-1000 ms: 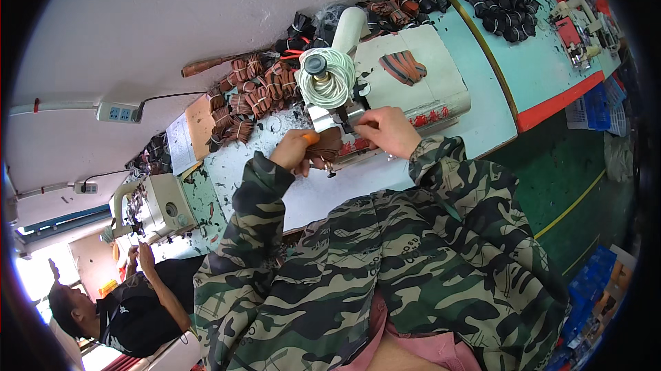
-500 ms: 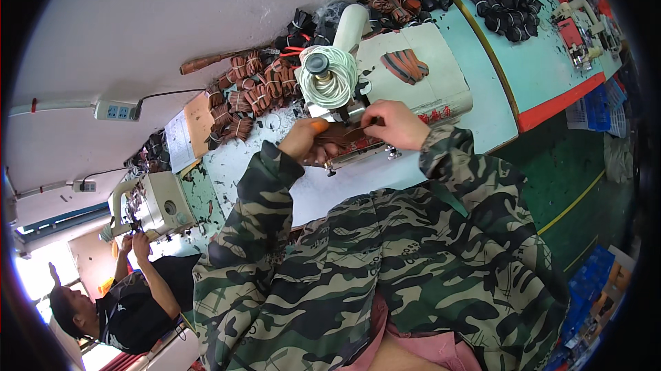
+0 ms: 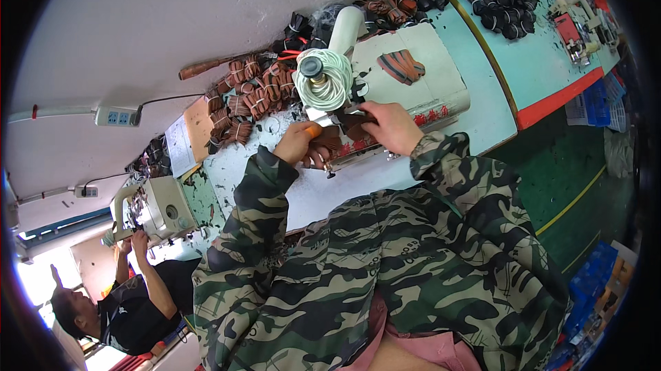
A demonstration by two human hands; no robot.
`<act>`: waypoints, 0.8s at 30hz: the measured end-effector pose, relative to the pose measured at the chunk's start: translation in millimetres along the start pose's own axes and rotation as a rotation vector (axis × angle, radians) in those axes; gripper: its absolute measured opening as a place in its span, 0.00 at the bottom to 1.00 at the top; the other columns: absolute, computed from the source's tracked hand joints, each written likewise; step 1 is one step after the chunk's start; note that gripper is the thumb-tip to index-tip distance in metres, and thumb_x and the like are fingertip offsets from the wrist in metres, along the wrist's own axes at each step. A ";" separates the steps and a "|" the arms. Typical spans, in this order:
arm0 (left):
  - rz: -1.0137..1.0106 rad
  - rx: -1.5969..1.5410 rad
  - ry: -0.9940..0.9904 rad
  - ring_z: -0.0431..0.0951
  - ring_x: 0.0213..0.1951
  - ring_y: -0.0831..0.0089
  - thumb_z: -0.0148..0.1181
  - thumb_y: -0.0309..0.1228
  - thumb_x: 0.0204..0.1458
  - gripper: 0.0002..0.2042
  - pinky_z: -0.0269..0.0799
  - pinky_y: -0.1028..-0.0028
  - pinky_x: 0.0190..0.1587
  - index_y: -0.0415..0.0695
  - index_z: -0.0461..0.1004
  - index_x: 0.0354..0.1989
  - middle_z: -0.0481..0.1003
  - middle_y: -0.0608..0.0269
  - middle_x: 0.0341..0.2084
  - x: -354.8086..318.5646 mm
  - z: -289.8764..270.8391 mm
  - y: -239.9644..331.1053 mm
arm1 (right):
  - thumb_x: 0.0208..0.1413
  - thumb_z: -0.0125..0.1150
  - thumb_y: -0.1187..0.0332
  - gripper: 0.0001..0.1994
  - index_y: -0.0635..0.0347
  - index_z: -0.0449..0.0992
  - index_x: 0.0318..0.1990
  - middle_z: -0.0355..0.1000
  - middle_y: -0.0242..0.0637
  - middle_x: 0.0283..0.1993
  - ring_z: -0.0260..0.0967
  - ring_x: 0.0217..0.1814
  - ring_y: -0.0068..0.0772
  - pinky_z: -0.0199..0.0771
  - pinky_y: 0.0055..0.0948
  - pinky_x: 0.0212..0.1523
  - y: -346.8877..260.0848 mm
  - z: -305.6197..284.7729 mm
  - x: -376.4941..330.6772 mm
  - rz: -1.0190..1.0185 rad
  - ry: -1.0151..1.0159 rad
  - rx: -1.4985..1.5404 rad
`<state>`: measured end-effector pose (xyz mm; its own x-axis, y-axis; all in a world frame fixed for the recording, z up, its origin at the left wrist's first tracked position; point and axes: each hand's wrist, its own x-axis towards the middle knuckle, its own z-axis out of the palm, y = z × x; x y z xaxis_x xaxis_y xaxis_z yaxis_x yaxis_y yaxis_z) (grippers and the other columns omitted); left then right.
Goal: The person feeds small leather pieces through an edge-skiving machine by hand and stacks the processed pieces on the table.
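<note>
My left hand (image 3: pixel 298 144), with an orange cover on its thumb, is closed on a stack of brown leather-like pieces (image 3: pixel 331 138) at the front of a white machine (image 3: pixel 451 92). To its right, my right hand (image 3: pixel 394 127) pinches one dark brown piece (image 3: pixel 352 123) at the machine's working head. The ends of these pieces are partly hidden by my fingers. Just beyond my hands, a coil of pale cord (image 3: pixel 335 84) hangs round a dark-knobbed post, in front of the machine's white arm (image 3: pixel 346 29). A brown-and-black strip bundle (image 3: pixel 401 67) lies on the machine's top.
Banded brown bundles (image 3: pixel 257 102) lie left of the machine, near a wooden-handled tool (image 3: pixel 206 68). Black bundles (image 3: pixel 506 16) and another machine (image 3: pixel 575 34) are at far right. A co-worker (image 3: pixel 141 302) works at a white machine (image 3: pixel 162 209) at left. Dark scraps litter the tabletop (image 3: pixel 241 171).
My right hand has shifted slightly left and brought its brown piece in closer to the machine head. My left hand keeps the stack, moved a little left.
</note>
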<state>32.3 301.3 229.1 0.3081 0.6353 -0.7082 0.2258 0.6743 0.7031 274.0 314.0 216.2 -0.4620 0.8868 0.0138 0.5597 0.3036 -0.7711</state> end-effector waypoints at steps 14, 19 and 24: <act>0.088 0.040 0.063 0.76 0.16 0.70 0.36 0.30 0.59 0.15 0.65 0.80 0.11 0.35 0.69 0.42 0.75 0.53 0.21 5.9 13.7 -3.7 | 0.46 0.60 0.69 0.09 0.62 0.75 0.36 0.73 0.48 0.32 0.70 0.36 0.51 0.70 0.41 0.38 -1.5 -13.3 -5.8 0.040 -0.091 0.180; 0.000 -0.151 -0.051 0.77 0.18 0.68 0.36 0.28 0.59 0.15 0.69 0.78 0.14 0.33 0.70 0.43 0.76 0.51 0.27 -0.6 16.8 4.5 | 0.46 0.60 0.70 0.10 0.63 0.75 0.37 0.73 0.47 0.31 0.71 0.35 0.49 0.70 0.39 0.38 -0.3 3.8 -0.2 -0.121 0.004 -0.010; 0.084 0.029 0.121 0.78 0.20 0.68 0.35 0.28 0.59 0.15 0.68 0.79 0.13 0.32 0.69 0.42 0.76 0.49 0.28 0.3 13.6 -7.7 | 0.48 0.59 0.72 0.12 0.65 0.74 0.41 0.73 0.48 0.34 0.72 0.35 0.48 0.71 0.33 0.38 -1.4 -17.6 -8.0 0.120 -0.167 0.225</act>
<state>43.3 291.1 224.3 0.2140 0.7308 -0.6482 0.2307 0.6070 0.7605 289.0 312.6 228.3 -0.5190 0.8363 -0.1769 0.4597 0.0986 -0.8826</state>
